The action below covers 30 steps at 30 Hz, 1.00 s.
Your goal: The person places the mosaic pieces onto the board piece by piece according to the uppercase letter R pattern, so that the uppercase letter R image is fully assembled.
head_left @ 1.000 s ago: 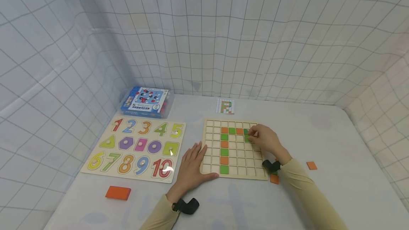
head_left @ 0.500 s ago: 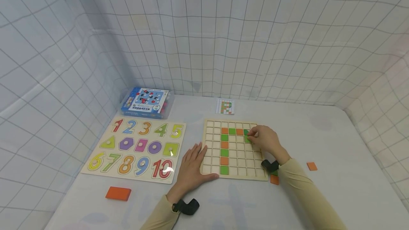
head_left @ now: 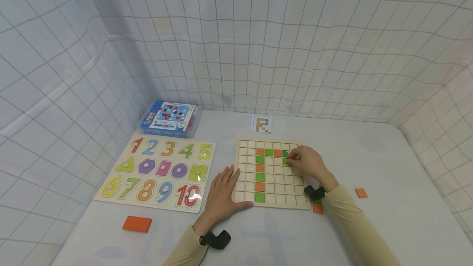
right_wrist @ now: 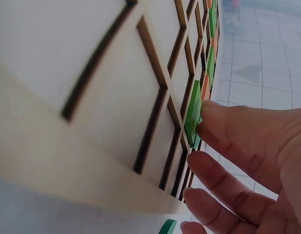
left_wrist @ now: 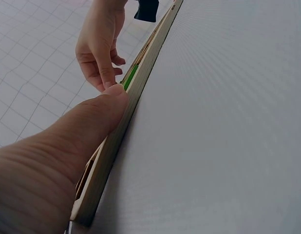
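Note:
A wooden grid board [head_left: 279, 179] lies on the table, with green and orange square tiles set in a column and along a row near its far side. My left hand [head_left: 221, 200] rests spread at the board's left near corner, its thumb [left_wrist: 92, 114] along the front edge. At the far right part of the grid, my right hand [head_left: 310, 162] pinches a light green square tile [right_wrist: 193, 109] between thumb and forefinger. That tile stands slightly tilted at its cell, just in front of a darker green tile [head_left: 285, 152]. Its far side is hidden by the fingertips.
Left of the board lies a number and shape puzzle [head_left: 159, 200], with a boxed set [head_left: 170, 118] behind it and an orange block [head_left: 137, 223] in front. A pattern card [head_left: 260, 123] lies beyond the board. Loose tiles lie rightward, including one orange tile [head_left: 361, 193].

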### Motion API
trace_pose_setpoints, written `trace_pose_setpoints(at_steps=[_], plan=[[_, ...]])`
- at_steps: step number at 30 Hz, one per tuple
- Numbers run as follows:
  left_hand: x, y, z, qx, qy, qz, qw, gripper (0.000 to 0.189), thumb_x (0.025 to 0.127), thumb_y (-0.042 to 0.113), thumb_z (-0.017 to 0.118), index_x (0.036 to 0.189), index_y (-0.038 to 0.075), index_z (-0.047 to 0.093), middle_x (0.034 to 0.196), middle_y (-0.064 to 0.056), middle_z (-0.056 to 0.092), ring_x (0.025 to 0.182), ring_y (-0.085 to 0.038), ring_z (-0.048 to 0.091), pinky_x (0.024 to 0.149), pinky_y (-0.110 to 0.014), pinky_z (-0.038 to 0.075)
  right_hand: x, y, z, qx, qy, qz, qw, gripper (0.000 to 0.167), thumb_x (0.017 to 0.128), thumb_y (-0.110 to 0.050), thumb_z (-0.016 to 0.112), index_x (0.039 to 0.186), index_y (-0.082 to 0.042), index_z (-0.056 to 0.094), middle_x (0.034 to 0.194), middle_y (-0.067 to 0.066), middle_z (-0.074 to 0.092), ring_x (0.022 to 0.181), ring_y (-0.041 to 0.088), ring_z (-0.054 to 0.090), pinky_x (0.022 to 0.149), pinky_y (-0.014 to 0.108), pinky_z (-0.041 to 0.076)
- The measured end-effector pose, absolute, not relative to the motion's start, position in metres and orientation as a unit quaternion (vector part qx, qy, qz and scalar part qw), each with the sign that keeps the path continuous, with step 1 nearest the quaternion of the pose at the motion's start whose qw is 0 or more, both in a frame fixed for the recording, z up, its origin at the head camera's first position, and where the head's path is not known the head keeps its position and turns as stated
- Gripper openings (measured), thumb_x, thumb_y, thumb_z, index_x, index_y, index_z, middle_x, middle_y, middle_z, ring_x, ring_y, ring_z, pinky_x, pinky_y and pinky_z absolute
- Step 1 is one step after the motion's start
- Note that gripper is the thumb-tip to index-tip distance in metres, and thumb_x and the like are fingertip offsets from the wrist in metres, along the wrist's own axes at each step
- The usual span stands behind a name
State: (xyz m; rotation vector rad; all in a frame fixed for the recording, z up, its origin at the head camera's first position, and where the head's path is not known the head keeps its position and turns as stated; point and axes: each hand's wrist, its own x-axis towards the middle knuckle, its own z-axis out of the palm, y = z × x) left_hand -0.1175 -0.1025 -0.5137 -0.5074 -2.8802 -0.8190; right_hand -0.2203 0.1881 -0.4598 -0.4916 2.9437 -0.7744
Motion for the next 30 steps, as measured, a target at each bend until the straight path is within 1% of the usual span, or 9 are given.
trace_pose_setpoints(at_steps=[5, 9, 12, 14, 19, 24, 30], plan=[[-0.117, -0.102, -0.513, -0.17, -0.946, -0.27, 0.056, 0.104, 0.069, 0.066, 0.07, 0.147, 0.006, 0.035, 0.152, -0.015, 0.026, 0.141, -0.029, 0.016, 0.112, -0.045, 0.012, -0.22, 0.192, -0.46, -0.158, 0.951, -0.265, 0.014, 0.014, 0.085, -0.024, 0.073, 0.091, -0.012, 0.074, 0.084, -0.001, 0.062, 0.069, 0.015, 0.053, 0.057, 0.032, 0.045], [-0.117, -0.102, -0.513, -0.166, -0.947, -0.27, 0.049, 0.105, 0.069, 0.067, 0.069, 0.148, 0.007, 0.034, 0.153, -0.013, 0.025, 0.142, -0.027, 0.014, 0.113, -0.043, 0.01, -0.221, 0.197, -0.461, -0.148, 0.951, -0.27, -0.025, 0.024, 0.085, -0.029, 0.073, 0.098, -0.009, 0.073, 0.087, 0.002, 0.064, 0.066, 0.015, 0.051, 0.052, 0.03, 0.043], [-0.117, -0.102, -0.514, -0.164, -0.947, -0.272, 0.044, 0.104, 0.069, 0.067, 0.069, 0.148, 0.008, 0.033, 0.153, -0.012, 0.025, 0.142, -0.026, 0.013, 0.113, -0.042, 0.009, -0.222, 0.201, -0.46, -0.141, 0.95, -0.274, -0.055, 0.027, 0.085, -0.029, 0.072, 0.101, -0.006, 0.073, 0.088, 0.004, 0.065, 0.065, 0.015, 0.051, 0.049, 0.029, 0.042], [-0.117, -0.102, -0.515, -0.164, -0.947, -0.273, 0.043, 0.104, 0.069, 0.067, 0.069, 0.148, 0.008, 0.033, 0.154, -0.012, 0.024, 0.142, -0.025, 0.013, 0.113, -0.042, 0.009, -0.223, 0.203, -0.459, -0.135, 0.949, -0.275, -0.074, 0.028, 0.085, -0.028, 0.072, 0.102, -0.005, 0.072, 0.087, 0.006, 0.065, 0.064, 0.016, 0.052, 0.047, 0.029, 0.042], [-0.117, -0.102, -0.515, -0.164, -0.947, -0.273, 0.046, 0.104, 0.069, 0.067, 0.069, 0.148, 0.008, 0.034, 0.153, -0.012, 0.025, 0.142, -0.026, 0.013, 0.113, -0.042, 0.009, -0.225, 0.21, -0.46, -0.113, 0.951, -0.267, -0.106, 0.03, 0.085, -0.028, 0.072, 0.103, -0.004, 0.07, 0.085, 0.006, 0.064, 0.069, 0.02, 0.054, 0.049, 0.03, 0.041], [-0.118, -0.102, -0.514, -0.167, -0.946, -0.273, 0.051, 0.104, 0.07, 0.066, 0.069, 0.147, 0.007, 0.034, 0.153, -0.013, 0.026, 0.142, -0.027, 0.014, 0.113, -0.043, 0.01, -0.228, 0.217, -0.462, -0.082, 0.954, -0.262, -0.118, 0.029, 0.086, -0.025, 0.071, 0.105, -0.004, 0.07, 0.089, 0.008, 0.065, 0.075, 0.024, 0.055, 0.052, 0.031, 0.042], [-0.117, -0.102, -0.513, -0.169, -0.946, -0.273, 0.053, 0.103, 0.07, 0.065, 0.069, 0.147, 0.007, 0.035, 0.153, -0.013, 0.026, 0.141, -0.027, 0.015, 0.113, -0.043, 0.011, -0.228, 0.223, -0.46, -0.056, 0.958, -0.26, -0.103, 0.029, 0.086, -0.023, 0.07, 0.106, -0.001, 0.068, 0.093, 0.013, 0.065, 0.075, 0.025, 0.055, 0.052, 0.031, 0.042]])
